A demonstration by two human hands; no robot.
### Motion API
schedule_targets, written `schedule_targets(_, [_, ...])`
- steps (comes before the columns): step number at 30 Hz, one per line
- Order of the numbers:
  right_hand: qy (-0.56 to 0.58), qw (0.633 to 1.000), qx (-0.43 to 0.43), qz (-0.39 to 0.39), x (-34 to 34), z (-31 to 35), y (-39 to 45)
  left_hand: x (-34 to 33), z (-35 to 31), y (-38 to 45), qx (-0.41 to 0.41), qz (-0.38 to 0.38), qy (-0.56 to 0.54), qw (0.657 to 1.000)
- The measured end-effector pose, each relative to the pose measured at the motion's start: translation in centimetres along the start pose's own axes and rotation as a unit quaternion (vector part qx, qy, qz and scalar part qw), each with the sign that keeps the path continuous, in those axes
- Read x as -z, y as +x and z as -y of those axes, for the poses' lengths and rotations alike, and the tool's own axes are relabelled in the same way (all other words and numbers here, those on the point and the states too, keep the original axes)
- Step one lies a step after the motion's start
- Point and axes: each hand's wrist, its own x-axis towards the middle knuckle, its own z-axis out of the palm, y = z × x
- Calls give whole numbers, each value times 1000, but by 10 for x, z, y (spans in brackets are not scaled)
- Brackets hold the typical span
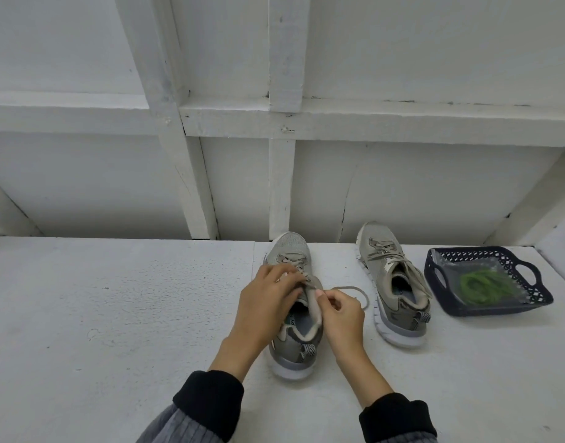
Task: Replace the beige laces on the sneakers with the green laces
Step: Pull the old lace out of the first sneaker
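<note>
While both hands worked at the near sneaker (292,318), a dark blue basket (530,302) w/ lattice walls and cut-out handles sat at the right end of the white bench (114,314). Inside it lay the green laces (485,287), coiled in a loose bundle on what looked like clear plastic; nothing else could be made out in there. Left hand (268,298) rested over the sneaker's eyelets, fingers curled and pinching the beige lace (359,294). Right hand (342,310) sat just beside the tongue, thumb and forefinger pinched on the same lace, whose loose loop trailed onto the bench to the right. Second sneaker (393,282) stood btwn the first and the basket, beige lace in its eyelets, ends untied and hanging loose.
</note>
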Motion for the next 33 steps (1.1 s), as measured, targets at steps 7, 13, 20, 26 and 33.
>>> schedule_targets(7, [0,1000,24,11,-7,2,-4,-5,5,7,21,-5,2,1000])
schedule_targets(13, [14,999,30,2,-12,2,-11,-3,-5,-5,352,-129,-378,846])
schedule_targets(20, [24,999,31,-18,-15,5,-15,2,5,-3,91,-36,-114,989])
schedule_targets(26, [18,999,29,-6,-15,5,-15,-4,19,1,24,32,13,999])
schedule_targets(33, [45,999,21,-18,-19,-1,-17,4,-1,0,281,-24,-454,845])
